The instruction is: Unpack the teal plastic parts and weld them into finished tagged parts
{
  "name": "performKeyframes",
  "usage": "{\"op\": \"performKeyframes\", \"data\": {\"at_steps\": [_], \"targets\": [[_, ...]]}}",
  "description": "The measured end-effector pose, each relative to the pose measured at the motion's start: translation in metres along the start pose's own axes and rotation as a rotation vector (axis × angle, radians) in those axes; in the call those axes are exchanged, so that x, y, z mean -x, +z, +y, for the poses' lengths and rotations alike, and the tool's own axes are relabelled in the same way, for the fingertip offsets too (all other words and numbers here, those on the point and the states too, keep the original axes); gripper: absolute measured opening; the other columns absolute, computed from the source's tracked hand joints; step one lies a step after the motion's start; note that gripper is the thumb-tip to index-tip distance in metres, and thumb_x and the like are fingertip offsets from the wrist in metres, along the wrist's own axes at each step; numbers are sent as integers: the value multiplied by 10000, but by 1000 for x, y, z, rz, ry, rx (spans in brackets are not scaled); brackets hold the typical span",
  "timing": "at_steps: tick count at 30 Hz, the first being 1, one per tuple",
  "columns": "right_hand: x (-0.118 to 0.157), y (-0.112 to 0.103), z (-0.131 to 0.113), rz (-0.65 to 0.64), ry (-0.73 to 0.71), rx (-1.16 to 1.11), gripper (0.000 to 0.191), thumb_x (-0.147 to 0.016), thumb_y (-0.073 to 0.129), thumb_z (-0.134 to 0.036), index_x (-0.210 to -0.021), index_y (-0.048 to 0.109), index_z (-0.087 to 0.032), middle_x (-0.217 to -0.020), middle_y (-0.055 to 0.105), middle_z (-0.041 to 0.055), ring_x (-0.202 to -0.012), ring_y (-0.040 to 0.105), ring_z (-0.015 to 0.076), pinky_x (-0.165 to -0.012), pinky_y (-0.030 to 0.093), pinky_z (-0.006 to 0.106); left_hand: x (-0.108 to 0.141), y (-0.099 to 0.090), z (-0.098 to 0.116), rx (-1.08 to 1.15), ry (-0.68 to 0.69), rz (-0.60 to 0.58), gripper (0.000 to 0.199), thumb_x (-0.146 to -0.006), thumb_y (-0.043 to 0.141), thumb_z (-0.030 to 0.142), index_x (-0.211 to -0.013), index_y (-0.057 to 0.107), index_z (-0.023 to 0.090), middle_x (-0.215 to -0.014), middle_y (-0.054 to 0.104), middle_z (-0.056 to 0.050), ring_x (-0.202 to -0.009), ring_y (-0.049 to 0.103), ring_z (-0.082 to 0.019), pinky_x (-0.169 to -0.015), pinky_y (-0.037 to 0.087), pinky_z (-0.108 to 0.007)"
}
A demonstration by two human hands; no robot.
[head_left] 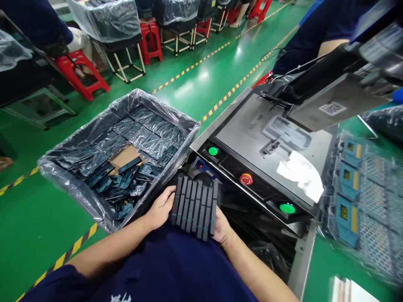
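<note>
Between my two hands is a row of several dark grey slotted plastic parts [195,207], pressed side by side close to my body. My left hand [162,208] grips the row at its left end, fingers partly hidden behind it. At the opposite end my right hand [221,226] closes round the edge, most of its fingers out of sight. Just left of the hands stands a plastic-lined bin [75,205] with dark blue plastic housings [126,180], some loose and some in bags, and a piece of brown cardboard [127,158].
A machine with a metal plate [234,126], green buttons [213,151] and a red emergency stop [246,179] stands right of me. A white cloth [300,174] lies on it. Clear trays with blue devices [348,220] are far right. Seated people and red stools [83,75] are beyond.
</note>
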State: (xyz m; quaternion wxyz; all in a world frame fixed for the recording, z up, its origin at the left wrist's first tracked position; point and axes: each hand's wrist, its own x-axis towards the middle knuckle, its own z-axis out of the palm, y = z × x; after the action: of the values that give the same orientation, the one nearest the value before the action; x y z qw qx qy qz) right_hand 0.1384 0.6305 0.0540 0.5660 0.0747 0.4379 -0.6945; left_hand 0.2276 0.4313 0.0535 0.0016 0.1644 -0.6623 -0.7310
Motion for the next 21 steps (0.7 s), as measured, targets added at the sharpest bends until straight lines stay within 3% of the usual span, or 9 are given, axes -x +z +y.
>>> {"op": "performKeyframes", "data": {"at_steps": [3,7,11,15,18,21], "targets": [[-3,6,4,47,-92,-71,496,-702,658,-697,-899,663,-242,-823,739,60,-931,704,288,-833,568,485,2,5,1,65,-6,-40,571,-940,358,615,-1347,520,250,-1342,572,-59,-1316,451,-246,-1138,330,-407],[-2,13,-7,84,-225,-135,479,-667,766,-576,-1009,632,-268,-916,745,35,-981,696,283,-850,567,475,-10,10,11,48,75,-162,756,-814,600,633,-1418,407,221,-1346,559,-112,-1290,486,-292,-1144,319,-459],[6,17,-39,89,-313,-68,497,-682,761,-567,-1053,624,-266,-944,746,39,-962,704,280,-829,580,453,-37,19,34,82,127,-187,901,-765,704,569,-1465,259,218,-1379,526,-135,-1294,486,-300,-1130,333,-485],[14,23,-81,153,-440,7,504,-684,764,-556,-1066,613,-263,-966,747,41,-945,711,278,-814,593,439,-77,39,56,193,149,-205,724,-780,692,562,-1360,433,214,-1302,597,-104,-1225,543,-279,-1075,398,-440],[18,28,-114,220,-540,77,472,-734,735,-507,-1114,589,-270,-1013,741,36,-964,710,265,-826,597,429,-111,59,69,141,100,-103,568,-800,649,592,-1179,594,173,-1164,672,-102,-1134,592,-285,-1011,440,-418],[18,29,-145,286,-601,77,473,-726,756,-450,-1118,578,-255,-1011,742,43,-952,714,265,-825,602,425,-144,78,85,70,84,-9,602,-764,652,644,-1122,628,161,-1111,697,-113,-1124,598,-301,-1002,439,-412]]}}
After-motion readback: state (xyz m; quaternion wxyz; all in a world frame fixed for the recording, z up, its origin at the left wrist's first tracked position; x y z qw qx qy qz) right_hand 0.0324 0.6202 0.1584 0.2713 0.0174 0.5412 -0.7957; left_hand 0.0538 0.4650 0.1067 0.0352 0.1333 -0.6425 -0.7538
